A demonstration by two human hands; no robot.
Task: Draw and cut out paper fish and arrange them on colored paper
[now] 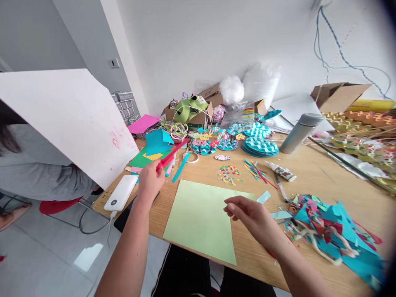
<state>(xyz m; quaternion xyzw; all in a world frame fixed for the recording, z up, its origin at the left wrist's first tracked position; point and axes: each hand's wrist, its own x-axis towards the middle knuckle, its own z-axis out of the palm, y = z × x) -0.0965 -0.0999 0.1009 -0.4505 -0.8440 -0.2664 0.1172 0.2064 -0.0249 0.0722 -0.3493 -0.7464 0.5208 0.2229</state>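
My left hand [150,180] grips one end of a long red strip [173,154], likely paper, which slants up to the right over a stack of coloured paper [138,159]. Over the right part of a pale green paper sheet [198,218] is my right hand [246,212], its fingers loosely bent and nothing visible in them. The sheet lies flat at the table's front edge. Beyond it are a blue paper strip [181,168], a roll of tape [193,157] and a scatter of small coloured paper bits [228,175].
A white power bank [121,192] lies at the left edge. Colourful paper scraps [321,218] are heaped at right, near a glue bottle [283,170] and a grey flask [300,134]. Blue wavy paper discs [260,145] stand behind. A large white board [71,119] leans at left beside a seated person.
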